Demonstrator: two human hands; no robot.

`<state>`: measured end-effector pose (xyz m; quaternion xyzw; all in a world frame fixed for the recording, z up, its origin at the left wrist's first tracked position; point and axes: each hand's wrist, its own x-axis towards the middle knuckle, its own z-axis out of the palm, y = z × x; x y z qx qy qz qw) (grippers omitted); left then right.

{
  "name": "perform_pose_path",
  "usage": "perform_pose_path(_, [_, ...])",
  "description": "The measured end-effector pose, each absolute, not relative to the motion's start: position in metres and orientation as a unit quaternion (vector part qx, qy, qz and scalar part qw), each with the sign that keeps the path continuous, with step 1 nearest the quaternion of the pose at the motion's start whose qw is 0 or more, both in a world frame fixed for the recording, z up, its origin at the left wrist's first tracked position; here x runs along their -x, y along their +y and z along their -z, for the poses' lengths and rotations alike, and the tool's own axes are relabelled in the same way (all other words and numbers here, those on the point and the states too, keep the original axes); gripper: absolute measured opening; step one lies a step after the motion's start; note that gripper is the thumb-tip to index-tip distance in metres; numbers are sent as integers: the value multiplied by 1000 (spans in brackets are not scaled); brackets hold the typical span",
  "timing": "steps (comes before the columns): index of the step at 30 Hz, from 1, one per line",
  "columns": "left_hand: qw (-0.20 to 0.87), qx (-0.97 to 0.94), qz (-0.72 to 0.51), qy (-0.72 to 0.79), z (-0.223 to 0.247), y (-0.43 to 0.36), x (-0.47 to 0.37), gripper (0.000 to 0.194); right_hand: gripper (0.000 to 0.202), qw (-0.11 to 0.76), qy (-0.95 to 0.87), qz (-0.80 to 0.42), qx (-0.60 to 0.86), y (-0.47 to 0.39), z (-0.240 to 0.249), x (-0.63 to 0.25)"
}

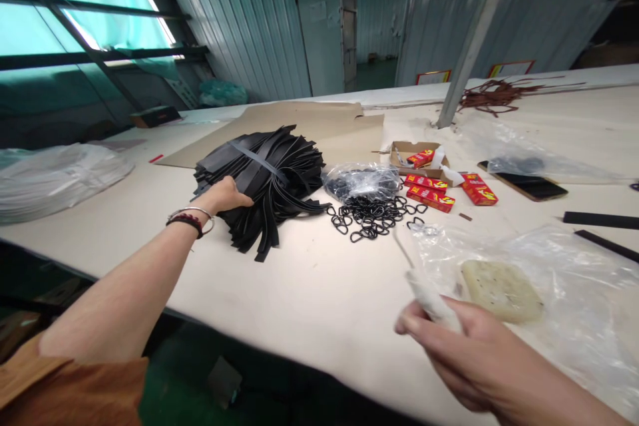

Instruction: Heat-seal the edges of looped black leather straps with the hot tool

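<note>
My left hand [225,194] is at the near left side of a bundle of black strips [279,166]. Its thumb points right and its fingers curl in against the strips, partly hidden. A grey band [257,161] crosses the top of the bundle. My right hand [459,346] is closed around the white wrapped handle of a thin-pointed tool, perhaps an awl [430,299], whose slim tip is blurred and points up and left. Between the hands lie black metal rings [372,216], loose in a pile. Behind them is a clear plastic bag [362,181] with dark pieces inside.
Red small boxes [432,198] lie by an open carton [419,158]. A phone [529,183], a yellowish block [502,289] on plastic sheeting [574,299] and black bars [602,219] are at right. A metal post [474,40] rises from the table. White coiled material [60,180] lies left.
</note>
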<state>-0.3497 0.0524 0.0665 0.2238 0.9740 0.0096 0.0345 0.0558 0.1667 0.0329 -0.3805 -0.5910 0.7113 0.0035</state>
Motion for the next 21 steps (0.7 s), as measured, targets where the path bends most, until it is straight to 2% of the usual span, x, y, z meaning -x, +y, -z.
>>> perform_pose_path(2, [33, -218, -20, 975, -64, 53, 352, 31, 17, -7, -614, -730, 299, 157, -40, -9])
perform_pose_path(7, [28, -221, -52, 974, -53, 51, 353, 30, 13, 74, -706, -674, 204, 154, -29, 101])
perform_pose_path(13, [20, -225, -102, 969, -30, 45, 352, 28, 10, 141, -774, -591, 179, 166, -29, 210])
perform_pose_path(18, [20, -231, -141, 962, -20, 40, 350, 28, 20, 190, -829, -488, 194, 174, -27, 275])
perform_pose_path(21, [23, -233, -173, 957, -18, 39, 349, 35, 23, 208, -851, -428, 224, 181, -23, 295])
